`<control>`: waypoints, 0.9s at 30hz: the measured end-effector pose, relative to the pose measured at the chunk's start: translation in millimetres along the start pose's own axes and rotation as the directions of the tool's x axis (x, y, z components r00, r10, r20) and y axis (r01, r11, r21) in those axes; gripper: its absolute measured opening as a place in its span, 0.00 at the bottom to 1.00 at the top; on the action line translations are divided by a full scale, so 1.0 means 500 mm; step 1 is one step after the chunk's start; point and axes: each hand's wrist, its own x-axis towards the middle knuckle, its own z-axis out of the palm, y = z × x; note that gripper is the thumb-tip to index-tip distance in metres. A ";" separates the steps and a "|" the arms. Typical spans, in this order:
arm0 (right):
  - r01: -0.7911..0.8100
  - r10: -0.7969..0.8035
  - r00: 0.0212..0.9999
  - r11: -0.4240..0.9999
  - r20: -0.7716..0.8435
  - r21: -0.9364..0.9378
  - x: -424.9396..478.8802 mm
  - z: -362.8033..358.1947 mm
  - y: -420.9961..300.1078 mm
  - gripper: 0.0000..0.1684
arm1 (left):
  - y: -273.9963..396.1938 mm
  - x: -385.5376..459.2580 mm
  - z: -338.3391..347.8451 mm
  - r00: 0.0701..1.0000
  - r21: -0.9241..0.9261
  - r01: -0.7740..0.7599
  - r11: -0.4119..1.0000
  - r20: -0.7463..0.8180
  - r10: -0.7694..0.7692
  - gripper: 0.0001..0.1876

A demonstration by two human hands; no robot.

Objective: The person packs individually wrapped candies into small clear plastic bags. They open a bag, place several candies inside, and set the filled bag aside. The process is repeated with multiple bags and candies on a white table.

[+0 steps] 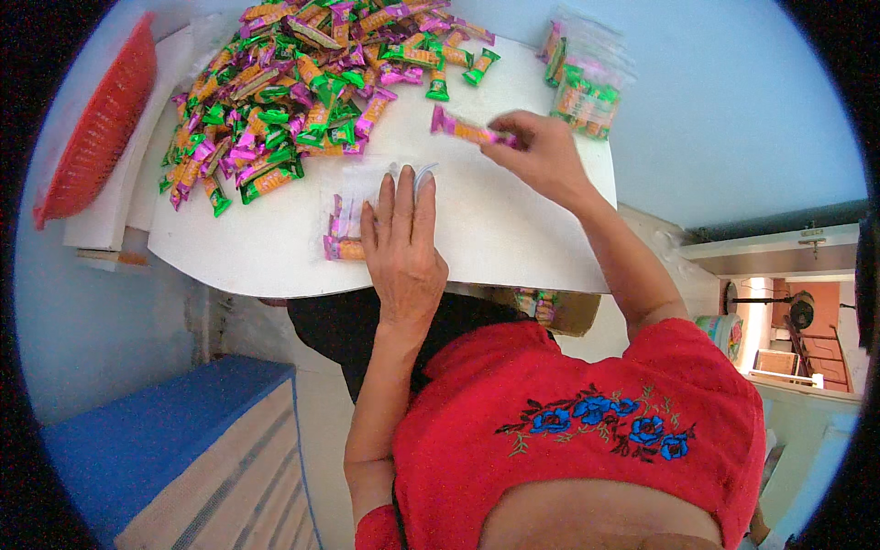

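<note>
My right hand (543, 155) grips one end of a snack bar in a pink and orange wrapper (462, 129), just above the white table (502, 234). Flat on a clear plastic bag (349, 180) lies my left hand (405, 240), its fingers stretched and slightly apart. Pink-wrapped snack bars (342, 248) show through the bag beside that hand; the rest of the bag's contents is hidden under it. A thin whitish strip (425, 170) curves at the fingertips. Beyond both hands spreads a large pile of green-ended and pink-ended snack bars (275, 103).
Filled clear bags of snack bars (588, 96) stand at the table's far right edge, against the blue wall (722, 103). A red plastic basket (103, 130) leans at the left. Below the table's front edge is a cardboard box (576, 313) with more bars. A blue-topped cabinet (179, 419) stands lower left.
</note>
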 end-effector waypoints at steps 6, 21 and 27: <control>-0.313 0.205 0.898 0.920 0.389 0.237 -0.090 -0.080 -0.015 0.14 | 0.009 0.005 0.007 0.999 -0.099 0.022 0.995 -0.046 -0.026 0.30; -0.095 0.014 0.977 0.922 0.211 0.376 -0.055 0.095 -0.040 0.12 | 0.029 -0.006 0.009 0.999 -0.110 -0.024 0.994 -0.045 0.019 0.28; -0.192 0.143 0.975 0.924 0.167 0.331 -0.039 0.105 -0.034 0.12 | 0.024 -0.008 0.020 0.997 -0.151 -0.045 0.987 -0.061 0.036 0.29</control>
